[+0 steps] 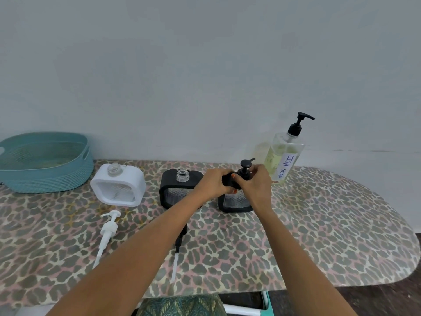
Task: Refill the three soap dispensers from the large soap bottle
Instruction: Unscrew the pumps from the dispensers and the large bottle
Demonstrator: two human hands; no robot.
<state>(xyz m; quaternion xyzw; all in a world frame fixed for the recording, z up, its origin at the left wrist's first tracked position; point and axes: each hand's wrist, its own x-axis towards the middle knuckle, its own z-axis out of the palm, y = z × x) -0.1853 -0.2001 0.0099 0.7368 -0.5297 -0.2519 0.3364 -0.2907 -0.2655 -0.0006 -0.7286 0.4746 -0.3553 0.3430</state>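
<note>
Just right of the frame's centre, a black dispenser with pump point(237, 202) stands upright on the surface. Both hands are on its top. The left hand point(213, 182) has its grip clenched around the dispenser's black shoulder. The right hand point(256, 183) has its grip curled round the base of the black pump point(245, 164), whose round head rises above the fingers.

Touching or just beside it, towards the centre, stands an open black dispenser point(169, 192) with a bare clear neck. Further left is a white dispenser point(118, 185), also uncapped. A white pump point(109, 226) lies flat below the white dispenser. A second black pump point(180, 241) with a pale tube lies below the open black one, partly hidden by the left forearm.

The large soap bottle point(284, 156), labelled "DISH SOAP" and holding pale yellow liquid, stands behind the right hand, near the wall.

The surface point(319, 224) is covered in leopard-print fabric and has a rounded end at the right. A teal basket point(45, 165) sits at its left edge. Behind it is a plain pale grey wall point(205, 65). Dark floor point(387, 299) shows at lower right.
</note>
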